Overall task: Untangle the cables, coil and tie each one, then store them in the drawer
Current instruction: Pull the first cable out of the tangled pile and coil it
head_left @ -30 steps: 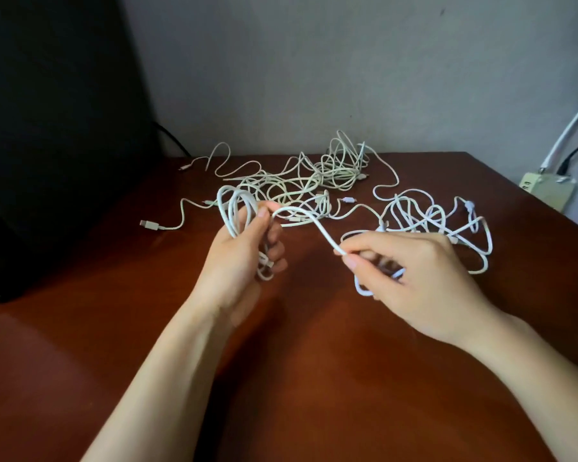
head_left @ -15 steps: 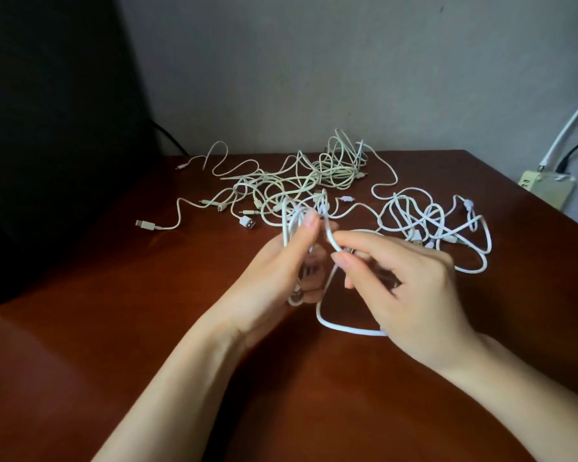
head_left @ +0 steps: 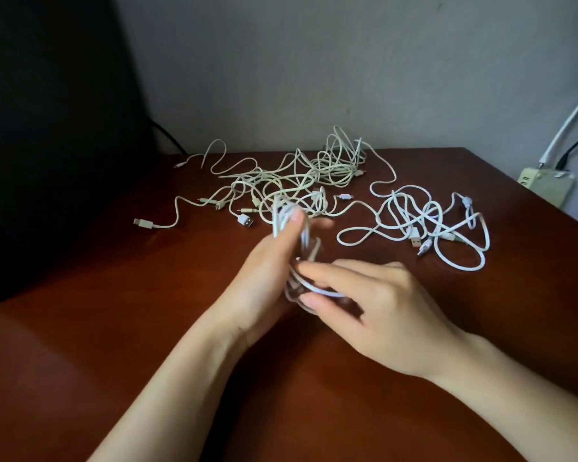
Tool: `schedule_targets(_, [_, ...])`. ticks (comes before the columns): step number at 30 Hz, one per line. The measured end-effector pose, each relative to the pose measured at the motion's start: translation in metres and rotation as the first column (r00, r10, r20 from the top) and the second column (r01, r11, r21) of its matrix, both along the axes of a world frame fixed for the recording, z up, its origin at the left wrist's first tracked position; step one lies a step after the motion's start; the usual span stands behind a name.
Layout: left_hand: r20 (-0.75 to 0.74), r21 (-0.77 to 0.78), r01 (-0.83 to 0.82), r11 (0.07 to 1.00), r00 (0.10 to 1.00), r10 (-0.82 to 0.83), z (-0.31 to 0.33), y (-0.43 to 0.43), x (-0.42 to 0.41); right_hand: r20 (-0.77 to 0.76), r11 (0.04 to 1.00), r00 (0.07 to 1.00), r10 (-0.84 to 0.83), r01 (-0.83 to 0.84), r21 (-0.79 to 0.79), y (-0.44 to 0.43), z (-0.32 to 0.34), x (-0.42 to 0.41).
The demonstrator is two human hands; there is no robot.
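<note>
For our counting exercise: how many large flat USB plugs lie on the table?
3. The left plug lies apart at the left; the middle plug beside the cream tangle; the right plug in the white tangle. More may be hidden.

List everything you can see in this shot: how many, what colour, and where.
table: one, red-brown, fills the lower view
coil: one, white, centre, between both hands, blurred
back tangle: cables, count unclear, cream, table's far middle
right tangle: cables, count unclear, white, table's right side
power strip: one, cream, beyond the table's right edge
dark object: one, black, far left, kind unclear
wall: one, grey, behind the table
left hand: one, centre, grips the coil
right hand: one, right of centre, pinches a strand of the coil
</note>
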State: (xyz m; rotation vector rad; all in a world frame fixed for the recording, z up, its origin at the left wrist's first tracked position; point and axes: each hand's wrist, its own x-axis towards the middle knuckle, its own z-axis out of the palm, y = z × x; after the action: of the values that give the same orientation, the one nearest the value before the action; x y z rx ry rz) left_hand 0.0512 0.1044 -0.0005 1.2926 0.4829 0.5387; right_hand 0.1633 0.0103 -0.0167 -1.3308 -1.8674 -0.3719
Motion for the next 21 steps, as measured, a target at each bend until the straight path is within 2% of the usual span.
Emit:
schedule_targets(4, [0.128,-0.111,-0.146,0.983,0.979,0.159,0.004,0.011,-0.005,-0.074,0.991,0.997,0.014,-0.024,-0.134,-0.002,0.007,0.004])
schedule_targets(11, [0.347,-0.327,-0.066,0.943,0.92,0.184,0.011,0.02,-0.012,-0.343,0.923,0.937,0.072,-0.193,-0.333,-0.003,0.014,0.009])
schedule_targets(14, [0.479,-0.406,-0.001,0.914,0.852,0.213,0.012,0.025,-0.017,-0.548,0.79,0.825,0.136,-0.424,-0.443,-0.005,0.022,0.013])
schedule_targets(16, [0.573,-0.457,0.077,0.886,0.788,0.227,0.012,0.03,-0.022,-0.658,0.698,0.729,0.187,-0.57,-0.434,-0.006,0.026,0.015])
schedule_targets(17, [0.605,-0.473,0.115,0.873,0.763,0.228,0.011,0.032,-0.023,-0.682,0.682,0.703,0.204,-0.602,-0.417,-0.005,0.027,0.015])
schedule_targets(19, [0.633,-0.489,0.162,0.857,0.742,0.221,0.011,0.032,-0.024,-0.69,0.704,0.69,0.217,-0.6,-0.379,-0.004,0.025,0.014])
schedule_targets(21, [0.622,-0.483,0.159,0.861,0.754,0.21,0.012,0.03,-0.023,-0.661,0.773,0.723,0.198,-0.53,-0.349,-0.003,0.023,0.013])
